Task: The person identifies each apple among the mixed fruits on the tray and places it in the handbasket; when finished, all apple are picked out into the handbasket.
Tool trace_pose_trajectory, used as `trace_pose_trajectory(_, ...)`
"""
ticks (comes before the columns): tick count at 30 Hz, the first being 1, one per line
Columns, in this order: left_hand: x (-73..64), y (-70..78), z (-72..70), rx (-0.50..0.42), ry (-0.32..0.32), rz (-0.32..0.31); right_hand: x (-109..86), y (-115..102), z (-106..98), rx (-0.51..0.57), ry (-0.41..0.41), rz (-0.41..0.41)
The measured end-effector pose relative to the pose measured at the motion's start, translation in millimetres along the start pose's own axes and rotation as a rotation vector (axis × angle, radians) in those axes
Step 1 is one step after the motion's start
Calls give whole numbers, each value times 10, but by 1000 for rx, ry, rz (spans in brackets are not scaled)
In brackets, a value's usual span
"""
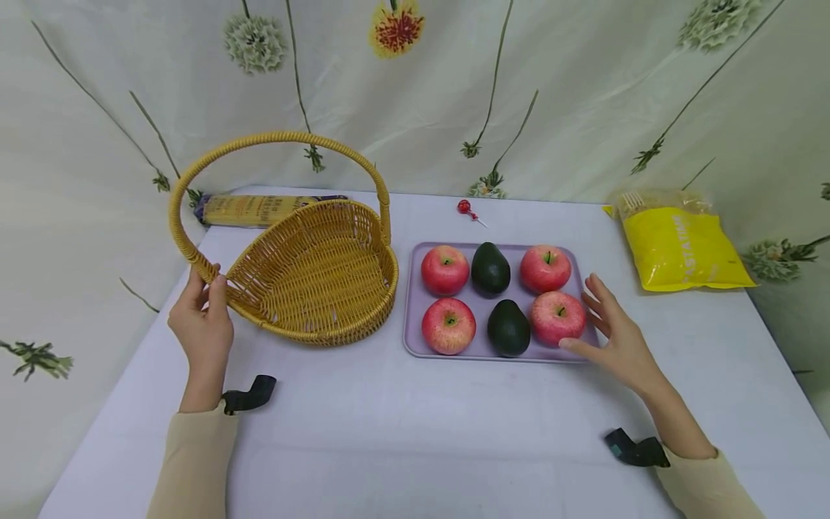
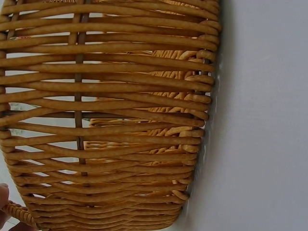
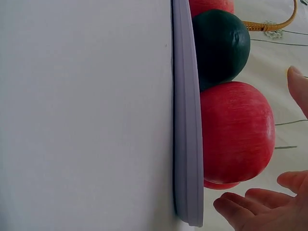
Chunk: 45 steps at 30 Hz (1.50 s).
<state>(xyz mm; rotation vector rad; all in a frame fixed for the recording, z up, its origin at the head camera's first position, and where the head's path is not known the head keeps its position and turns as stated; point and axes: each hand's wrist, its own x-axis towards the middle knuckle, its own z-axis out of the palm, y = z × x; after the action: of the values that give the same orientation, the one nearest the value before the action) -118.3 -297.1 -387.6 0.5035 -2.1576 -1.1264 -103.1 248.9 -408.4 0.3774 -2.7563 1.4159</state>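
Observation:
My left hand (image 1: 206,321) grips the base of the handle on a yellow-brown wicker basket (image 1: 311,270), which stands on the left of the table. Nothing lies inside the basket. In the left wrist view its woven side (image 2: 110,110) fills much of the picture. My right hand (image 1: 616,339) is spread at the right end of a pale purple tray (image 1: 467,349), thumb and fingers on either side of the front right apple (image 1: 558,318). A gap shows between hand and apple (image 3: 238,132) in the right wrist view. The tray also carries more red apples (image 1: 449,326) and two dark avocados (image 1: 509,328).
Behind the basket lies a long yellow packet (image 1: 259,209). A red lollipop (image 1: 465,207) rests behind the tray. At the back right sits a yellow pasta bag (image 1: 687,245). White cloth covers the table (image 1: 415,447), and a flowered curtain (image 1: 415,108) hangs behind it.

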Motion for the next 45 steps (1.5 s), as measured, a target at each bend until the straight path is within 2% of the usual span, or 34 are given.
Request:
trace_pose_trajectory(13, -6, 6, 14, -10, 14, 22, -1, 24, 84, -88, 0, 3)
trace_pose_trajectory(23, -16, -11, 12, -4, 8, 10, -8, 90, 157, -96, 24, -4)
trace_pose_trajectory(31, -11, -25, 17, -17, 16, 31, 5, 76, 166, -111, 44, 11)
trace_pose_trajectory(40, -14, -25, 11, -18, 11, 24, 7, 79, 184, -113, 99, -17)
trace_pose_trajectory(45, -2, -25, 16, -27, 14, 30, -6, 56, 137, -70, 129, -40)
